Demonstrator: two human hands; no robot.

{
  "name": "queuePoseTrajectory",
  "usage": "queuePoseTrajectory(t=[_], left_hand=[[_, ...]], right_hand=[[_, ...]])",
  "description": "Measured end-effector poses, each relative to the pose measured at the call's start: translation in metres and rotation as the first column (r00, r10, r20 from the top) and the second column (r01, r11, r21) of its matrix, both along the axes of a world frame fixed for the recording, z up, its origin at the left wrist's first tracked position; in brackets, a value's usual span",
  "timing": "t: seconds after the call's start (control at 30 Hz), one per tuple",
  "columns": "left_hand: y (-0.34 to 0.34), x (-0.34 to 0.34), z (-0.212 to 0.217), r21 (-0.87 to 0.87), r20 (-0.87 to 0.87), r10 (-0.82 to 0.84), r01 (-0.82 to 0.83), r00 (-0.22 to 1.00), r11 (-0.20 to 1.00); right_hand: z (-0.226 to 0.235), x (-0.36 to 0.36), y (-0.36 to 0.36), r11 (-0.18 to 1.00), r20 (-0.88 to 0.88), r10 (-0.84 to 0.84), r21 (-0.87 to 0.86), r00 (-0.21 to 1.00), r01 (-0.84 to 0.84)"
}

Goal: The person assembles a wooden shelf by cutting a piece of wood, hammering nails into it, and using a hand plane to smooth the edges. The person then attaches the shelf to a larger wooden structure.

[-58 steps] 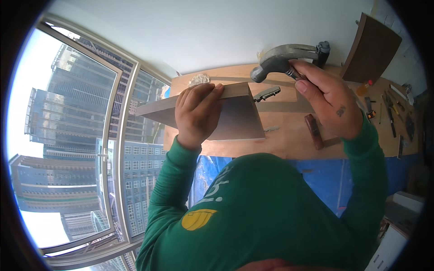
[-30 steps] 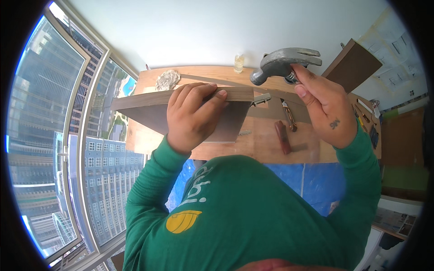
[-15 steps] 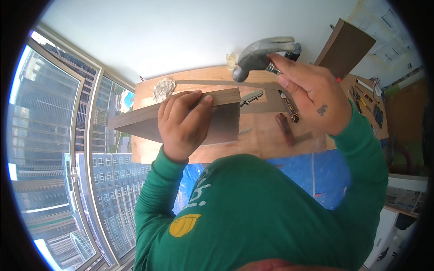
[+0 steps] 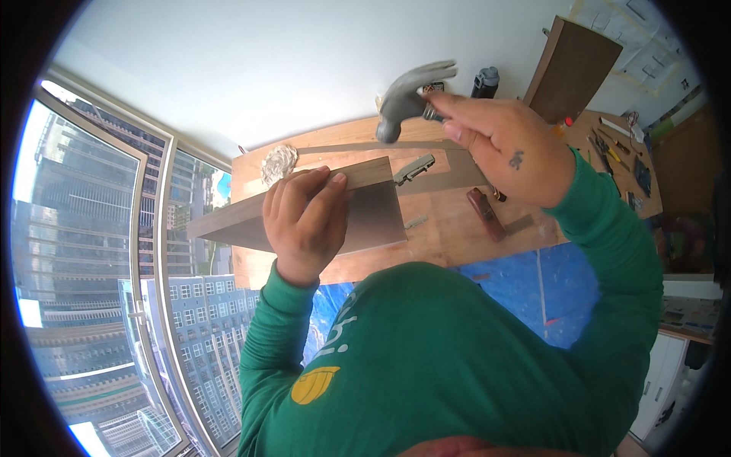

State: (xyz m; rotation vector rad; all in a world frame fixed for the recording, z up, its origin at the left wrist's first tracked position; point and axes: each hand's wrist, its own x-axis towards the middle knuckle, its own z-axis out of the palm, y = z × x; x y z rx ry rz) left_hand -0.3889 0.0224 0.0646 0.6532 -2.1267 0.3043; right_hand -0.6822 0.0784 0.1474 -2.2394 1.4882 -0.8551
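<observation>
My left hand (image 4: 307,221) is wrapped over the top edge of a dark brown wooden panel (image 4: 375,217), fingers on its lighter edge and the rest of the hand against its face. The panel stands tilted above the workbench. A metal hinge (image 4: 415,169) sticks out at its right end, and a second metal piece (image 4: 416,222) shows lower down. Raised beyond that end, my right hand (image 4: 509,148) is closed round the handle of a claw hammer (image 4: 403,99). The hammer's head is in the air, apart from the panel, its striking face pointing down. My hand hides most of the handle.
On the wooden workbench (image 4: 442,204) lie a reddish-brown tool (image 4: 485,215) and a whitish coiled bundle (image 4: 279,163). A dark bottle (image 4: 485,84) stands near the wall. Another brown panel (image 4: 572,68) leans at right, above several hand tools (image 4: 609,152). Blue sheeting (image 4: 510,286) hangs or lies in front.
The hammer and my right hand have moved left, uncovering the dark bottle. My left hand keeps its hold, and the panel's right end has shifted slightly left. The view has tilted a little.
</observation>
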Motion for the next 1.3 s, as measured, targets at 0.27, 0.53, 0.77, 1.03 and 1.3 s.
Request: queuePoseTrajectory(t=[0.27, 0.53, 0.77, 1.03, 1.3], left_hand=[[0.027, -0.023, 0.064, 0.513, 0.202, -0.033, -0.077, 0.979, 0.855], [0.011, -0.053, 0.064, 0.722, 0.069, -0.235, 0.114, 0.97, 0.683], [0.025, -0.047, 0.056, 0.724, 0.056, -0.139, 0.056, 0.989, 0.688], [0.036, -0.021, 0.056, 0.517, 0.03, -0.084, 0.057, 0.996, 0.854], [0.031, 0.032, 0.041, 0.474, 0.005, 0.163, -0.146, 0.987, 0.868]], right_hand=[[-0.074, 0.031, -0.004, 0.869, 0.847, -0.337, 0.448, 0.411, -0.211], [-0.077, 0.035, 0.023, 0.874, 0.846, -0.345, 0.447, 0.406, -0.19], [-0.058, 0.026, 0.027, 0.93, 0.787, -0.229, 0.351, 0.572, -0.111], [-0.01, 0.017, 0.034, 0.997, 0.34, -0.073, 0.024, 0.938, 0.069], [0.03, 0.031, 0.038, 0.992, 0.122, 0.052, 0.104, 0.991, -0.065]])
